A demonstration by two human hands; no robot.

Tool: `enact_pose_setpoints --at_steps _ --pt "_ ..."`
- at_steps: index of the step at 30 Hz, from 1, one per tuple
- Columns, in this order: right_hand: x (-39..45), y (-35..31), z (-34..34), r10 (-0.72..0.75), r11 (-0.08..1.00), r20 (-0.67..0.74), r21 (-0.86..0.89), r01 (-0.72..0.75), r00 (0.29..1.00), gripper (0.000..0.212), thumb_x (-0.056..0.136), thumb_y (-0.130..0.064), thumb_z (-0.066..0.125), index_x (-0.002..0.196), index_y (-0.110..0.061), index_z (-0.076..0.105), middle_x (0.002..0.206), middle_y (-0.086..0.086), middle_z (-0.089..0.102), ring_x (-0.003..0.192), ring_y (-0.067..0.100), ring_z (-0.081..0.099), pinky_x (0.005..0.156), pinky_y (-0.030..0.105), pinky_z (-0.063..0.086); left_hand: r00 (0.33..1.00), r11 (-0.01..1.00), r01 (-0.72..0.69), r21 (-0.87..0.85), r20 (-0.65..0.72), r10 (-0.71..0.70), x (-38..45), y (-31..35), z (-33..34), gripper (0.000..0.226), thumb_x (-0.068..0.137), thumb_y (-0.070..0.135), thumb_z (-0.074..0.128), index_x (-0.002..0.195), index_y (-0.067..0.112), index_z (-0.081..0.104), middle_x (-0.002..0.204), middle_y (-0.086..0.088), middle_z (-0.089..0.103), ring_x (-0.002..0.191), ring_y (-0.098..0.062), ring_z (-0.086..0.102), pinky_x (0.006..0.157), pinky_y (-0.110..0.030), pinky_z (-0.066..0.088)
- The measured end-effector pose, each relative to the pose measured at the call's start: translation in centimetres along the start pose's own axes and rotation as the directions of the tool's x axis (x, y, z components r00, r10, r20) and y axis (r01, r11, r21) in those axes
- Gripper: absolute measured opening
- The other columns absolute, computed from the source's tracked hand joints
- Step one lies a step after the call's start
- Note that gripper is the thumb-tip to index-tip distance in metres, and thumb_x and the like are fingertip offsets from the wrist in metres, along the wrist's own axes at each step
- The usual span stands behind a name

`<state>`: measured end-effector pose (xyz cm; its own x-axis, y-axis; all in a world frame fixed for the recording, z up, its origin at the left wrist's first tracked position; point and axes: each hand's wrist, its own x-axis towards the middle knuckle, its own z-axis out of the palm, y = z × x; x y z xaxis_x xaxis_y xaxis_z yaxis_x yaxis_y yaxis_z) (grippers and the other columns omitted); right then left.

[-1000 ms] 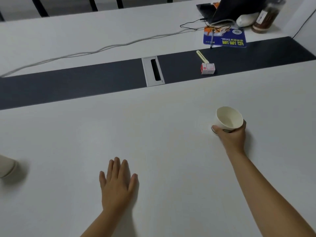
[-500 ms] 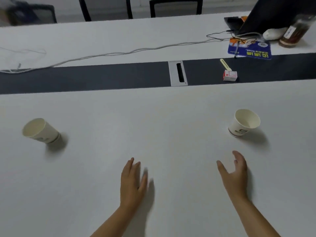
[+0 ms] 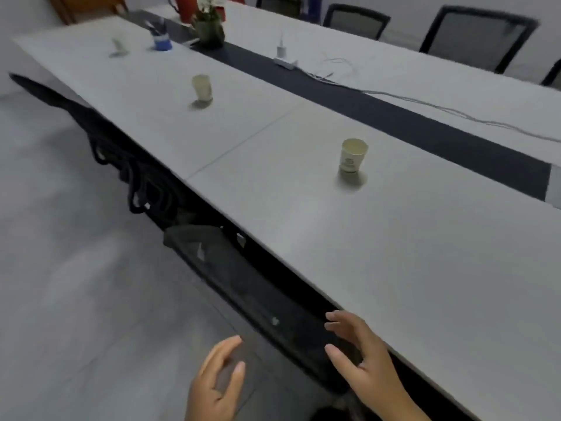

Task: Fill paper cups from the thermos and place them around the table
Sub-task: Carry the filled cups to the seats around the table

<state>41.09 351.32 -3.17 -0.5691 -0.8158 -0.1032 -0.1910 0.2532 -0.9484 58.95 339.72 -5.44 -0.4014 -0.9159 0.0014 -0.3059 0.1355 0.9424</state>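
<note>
A paper cup (image 3: 352, 155) stands upright on the long white table (image 3: 425, 268), well ahead of my hands. A second paper cup (image 3: 201, 87) stands farther along the same side, blurred. A third pale shape that may be a cup (image 3: 117, 46) sits near the table's far end. My left hand (image 3: 217, 384) hangs over the floor by the table's edge, fingers relaxed, holding nothing. My right hand (image 3: 364, 360) hovers at the table's near edge, fingers spread and empty. No thermos is plainly visible.
A dark strip (image 3: 394, 117) runs down the table's middle with a power strip (image 3: 285, 62) and cables. A potted plant (image 3: 209, 28) and a blue pen holder (image 3: 161, 41) stand at the far end. Chairs (image 3: 473, 38) line the far side; dark chairs (image 3: 218, 256) sit tucked under the near edge.
My right hand let go of the cup and both hands pulled back off the table. The view swung left along the table, showing cups standing down its length.
</note>
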Motion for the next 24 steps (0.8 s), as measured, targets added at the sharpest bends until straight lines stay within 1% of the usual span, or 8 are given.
enact_pose_setpoints --at_steps 2,6,9,11,15,18,21,24 --pt "-0.5 -1.9 5.8 -0.042 0.999 0.065 0.019 0.041 0.997 0.042 0.077 -0.001 0.064 0.106 -0.029 0.053 0.109 -0.010 0.062 0.098 -0.003 0.059 0.085 0.008 0.043 0.993 0.998 0.063 -0.008 -0.095 -0.063 -1.5 -2.7 -5.8 0.065 0.070 -0.021 0.060 0.090 0.041 0.070 0.091 0.045 0.058 0.086 0.017 0.057 0.075 0.002 0.042" --pt "-1.0 -2.8 17.0 -0.042 0.998 0.340 -0.035 0.057 0.940 0.042 0.080 -0.007 0.063 0.110 -0.032 0.049 0.117 -0.012 0.056 0.107 -0.003 0.054 0.091 0.011 0.042 0.920 0.961 0.260 -0.097 -0.277 -0.277 -4.9 -8.0 -15.1 0.083 0.074 -0.017 0.059 0.093 0.064 0.057 0.099 0.037 0.062 0.088 0.020 0.055 0.075 -0.001 0.044" --pt "-0.3 -1.8 23.1 0.101 0.989 0.524 -0.144 -0.030 0.846 0.041 0.083 -0.009 0.061 0.113 -0.029 0.043 0.122 -0.007 0.051 0.110 0.000 0.050 0.091 0.006 0.039 0.793 0.893 0.375 -0.248 -0.414 -0.448 -6.5 -11.8 -19.7 0.049 0.076 -0.019 0.055 0.110 0.017 0.058 0.114 -0.015 0.063 0.079 0.022 0.056 0.067 0.001 0.044" --pt "1.0 -1.2 25.8 0.170 0.979 0.541 -0.188 -0.079 0.823 0.040 0.082 -0.009 0.062 0.111 -0.031 0.045 0.119 -0.009 0.053 0.108 -0.001 0.050 0.084 0.001 0.039 0.691 0.839 0.430 -0.333 -0.477 -0.543 -6.3 -14.2 -22.1 0.038 0.077 -0.020 0.054 0.112 -0.006 0.053 0.113 -0.029 0.058 0.073 0.023 0.056 0.061 0.002 0.043" --pt "6.2 -1.4 30.5 0.254 0.961 0.452 -0.219 -0.170 0.855 0.040 0.077 -0.007 0.067 0.104 -0.031 0.052 0.108 -0.018 0.056 0.098 -0.006 0.053 0.071 0.004 0.043 0.564 0.788 0.461 -0.409 -0.551 -0.615 -2.0 -17.6 -26.9 0.038 0.077 -0.020 0.054 0.113 -0.009 0.052 0.111 -0.027 0.058 0.069 0.022 0.056 0.058 0.004 0.041" --pt "12.8 -2.8 36.0 0.218 0.963 0.409 -0.235 -0.128 0.886 0.039 0.075 0.001 0.066 0.106 -0.019 0.053 0.106 -0.002 0.058 0.096 0.009 0.057 0.075 0.012 0.045 0.550 0.803 0.443 -0.398 -0.587 -0.594 4.7 -19.5 -31.7 0.037 0.080 -0.016 0.054 0.113 -0.001 0.052 0.108 -0.019 0.058 0.074 0.020 0.057 0.061 0.003 0.042" --pt "21.1 -6.6 43.3 0.145 0.975 0.472 -0.216 -0.045 0.870 0.038 0.078 -0.001 0.064 0.108 -0.018 0.051 0.112 0.006 0.054 0.100 0.019 0.056 0.086 0.028 0.044 0.567 0.834 0.399 -0.382 -0.612 -0.552 13.4 -20.6 -37.2 0.038 0.083 -0.013 0.052 0.119 -0.001 0.048 0.111 -0.016 0.055 0.089 -0.003 0.059 0.066 -0.003 0.045" --pt "28.7 -12.3 50.9 0.040 0.974 0.611 -0.202 0.107 0.791 0.039 0.079 -0.005 0.065 0.112 -0.017 0.050 0.110 0.001 0.053 0.094 0.004 0.057 0.082 0.010 0.043 0.554 0.871 0.346 -0.348 -0.674 -0.489 21.9 -20.2 -43.2 0.038 0.083 -0.012 0.051 0.119 -0.001 0.047 0.109 -0.012 0.055 0.084 0.006 0.060 0.066 0.002 0.043"
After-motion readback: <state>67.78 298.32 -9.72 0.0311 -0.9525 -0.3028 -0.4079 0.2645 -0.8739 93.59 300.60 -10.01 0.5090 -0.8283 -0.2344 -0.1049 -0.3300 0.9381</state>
